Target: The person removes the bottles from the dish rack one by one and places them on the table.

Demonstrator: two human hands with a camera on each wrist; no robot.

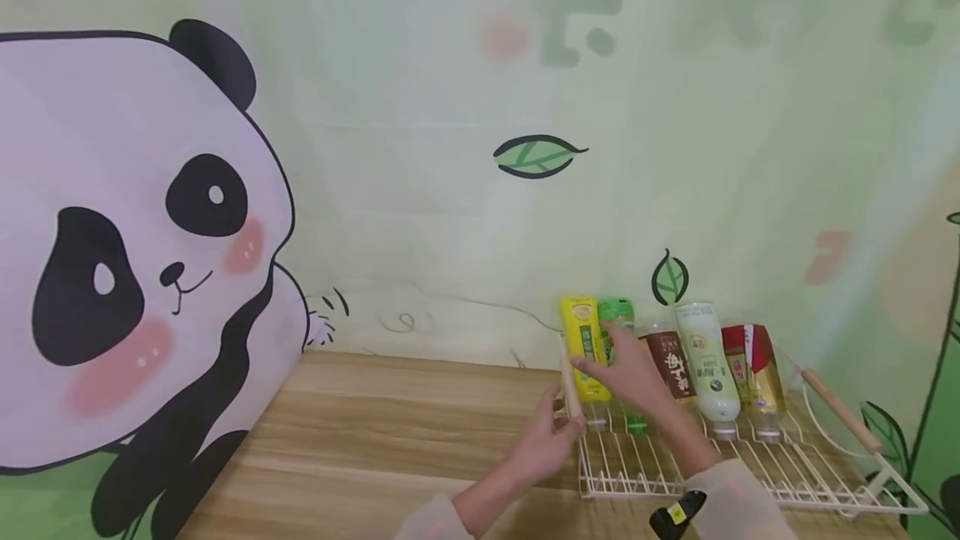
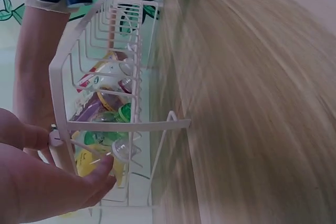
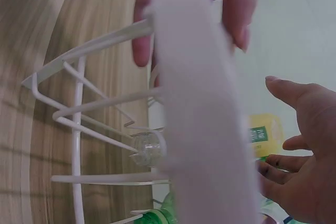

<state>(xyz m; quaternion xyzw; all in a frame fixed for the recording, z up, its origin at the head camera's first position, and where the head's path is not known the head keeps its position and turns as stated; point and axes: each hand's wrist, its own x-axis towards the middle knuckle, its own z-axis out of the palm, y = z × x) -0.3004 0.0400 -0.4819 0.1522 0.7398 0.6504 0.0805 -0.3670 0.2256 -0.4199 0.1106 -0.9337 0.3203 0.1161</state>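
My left hand (image 1: 551, 436) holds the left end of a white wire rack (image 1: 626, 486) by its pale wooden handle (image 1: 572, 394). Beside it, my right hand (image 1: 626, 369) has its fingers spread over a yellow squeeze bottle (image 1: 579, 332); in the right wrist view the right hand (image 3: 310, 148) is by the yellow bottle (image 3: 265, 132), contact unclear. The yellow bottle leans cap-down in the rack. A green bottle (image 1: 617, 311), partly hidden by my right hand, lies next to it.
Further right in the rack lean a maroon-labelled bottle (image 1: 671, 365), a white bottle (image 1: 707, 361) and a red and gold package (image 1: 761, 369). A second wooden handle (image 1: 840, 411) is at the right end. The wooden tabletop (image 1: 390, 432) extends left; a panda-print backdrop (image 1: 420, 215) stands behind.
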